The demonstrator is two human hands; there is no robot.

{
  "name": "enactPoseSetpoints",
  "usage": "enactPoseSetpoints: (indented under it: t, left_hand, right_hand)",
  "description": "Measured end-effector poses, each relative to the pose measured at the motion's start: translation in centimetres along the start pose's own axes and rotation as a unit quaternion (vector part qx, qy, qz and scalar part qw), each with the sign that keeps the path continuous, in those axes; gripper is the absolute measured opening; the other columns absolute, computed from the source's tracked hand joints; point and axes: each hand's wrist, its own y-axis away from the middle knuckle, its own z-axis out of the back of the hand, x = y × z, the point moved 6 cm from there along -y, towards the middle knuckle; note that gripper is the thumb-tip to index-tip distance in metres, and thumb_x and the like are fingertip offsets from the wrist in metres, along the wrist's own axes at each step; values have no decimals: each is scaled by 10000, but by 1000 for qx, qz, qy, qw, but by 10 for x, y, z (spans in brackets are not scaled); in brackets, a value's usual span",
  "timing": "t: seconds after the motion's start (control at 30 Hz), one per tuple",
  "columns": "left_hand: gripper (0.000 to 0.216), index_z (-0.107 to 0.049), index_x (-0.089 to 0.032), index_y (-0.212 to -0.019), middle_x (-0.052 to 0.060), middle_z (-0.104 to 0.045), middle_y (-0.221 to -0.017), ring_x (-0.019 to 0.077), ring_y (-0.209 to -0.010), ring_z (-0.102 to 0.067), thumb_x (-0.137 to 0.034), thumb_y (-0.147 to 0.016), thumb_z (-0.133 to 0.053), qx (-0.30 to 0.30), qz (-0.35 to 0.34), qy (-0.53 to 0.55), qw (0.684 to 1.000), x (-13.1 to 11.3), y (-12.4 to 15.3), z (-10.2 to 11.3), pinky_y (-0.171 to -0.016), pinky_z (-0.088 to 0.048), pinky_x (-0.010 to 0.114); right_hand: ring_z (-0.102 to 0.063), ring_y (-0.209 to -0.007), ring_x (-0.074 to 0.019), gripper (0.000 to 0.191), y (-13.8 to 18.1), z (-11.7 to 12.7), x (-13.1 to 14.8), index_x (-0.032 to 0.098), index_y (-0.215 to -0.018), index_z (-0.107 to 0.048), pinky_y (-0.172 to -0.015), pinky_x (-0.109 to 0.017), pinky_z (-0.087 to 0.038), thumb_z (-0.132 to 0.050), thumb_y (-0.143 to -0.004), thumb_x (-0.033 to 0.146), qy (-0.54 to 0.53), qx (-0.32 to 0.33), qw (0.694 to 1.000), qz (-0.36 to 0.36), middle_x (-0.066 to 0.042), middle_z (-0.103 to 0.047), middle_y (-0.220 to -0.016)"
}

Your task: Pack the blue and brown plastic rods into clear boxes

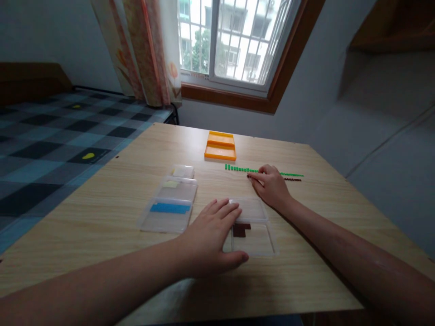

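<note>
My left hand lies with its fingers stretched out at the left side of an opened clear plastic case. Small dark brown pieces lie together in the near half of that case. My right hand is closed at the fingertips on a small brown piece, low over the table. Beyond it runs a line of small green pieces, taller at its left end. A shorter row of brown pieces shows to the right of the hand, which hides part of both rows.
Left of centre is a second opened clear case with blue pieces, and a smaller clear box stands behind it. An orange two-part tray sits towards the table's far edge. A bed borders the table's left side.
</note>
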Motion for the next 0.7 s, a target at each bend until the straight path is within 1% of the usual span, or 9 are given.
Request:
enactPoseSetpoints:
  t: [0.2,0.33,0.4,0.5,0.6,0.7]
  left_hand:
    - [937,-410,-130,-1573,163,-330,-1673,380,-1571,-228,-588,-821,-732,15,3,-7,1000,0,-2,-1,-1283,-169,555]
    - [943,-406,-115,-1575,165,-320,-1675,369,-1574,-224,-576,-824,-740,22,6,-18,1000,1,-2,-2,-1286,-166,543]
    - [935,-410,-127,-1574,163,-329,-1671,371,-1571,-235,-571,-821,-744,14,2,-15,1000,1,-1,-1,-1283,-173,553]
    - [940,-408,-128,-1574,165,-329,-1671,377,-1569,-236,-579,-821,-743,10,-1,-8,1000,1,-1,-1,-1280,-176,565]
    - [946,-401,-122,-1577,163,-320,-1675,379,-1570,-230,-588,-826,-737,17,0,-13,1000,2,-1,-2,-1282,-171,562]
    - [934,-408,-141,-1574,159,-336,-1670,381,-1566,-244,-600,-827,-729,11,-5,-15,1000,2,-2,-2,-1279,-177,561]
  right_hand:
    - [-539,-947,-263,238,1,0,0,260,-962,-844,-862,-402,-443,-607,-978,276,3,6,1000,12,-107,-631,-967]
    - [-544,-960,-273,221,2,2,-2,234,-1044,-835,-875,-414,-449,-637,-962,290,-4,-9,1000,3,-117,-636,-996]
    - [-546,-960,-277,209,2,2,-3,233,-1022,-836,-876,-421,-450,-648,-956,295,-6,-11,1000,-1,-116,-639,-992]
    - [-555,-966,-278,193,2,1,-4,235,-928,-840,-881,-425,-454,-659,-952,298,-14,-7,1000,-3,-112,-645,-983]
    - [-567,-955,-273,190,3,2,-4,220,-911,-837,-883,-426,-459,-663,-947,288,-27,-2,1000,-5,-112,-655,-967]
    - [-582,-944,-261,168,6,4,1,218,-891,-831,-886,-417,-463,-676,-933,267,-44,10,999,-6,-102,-669,-946]
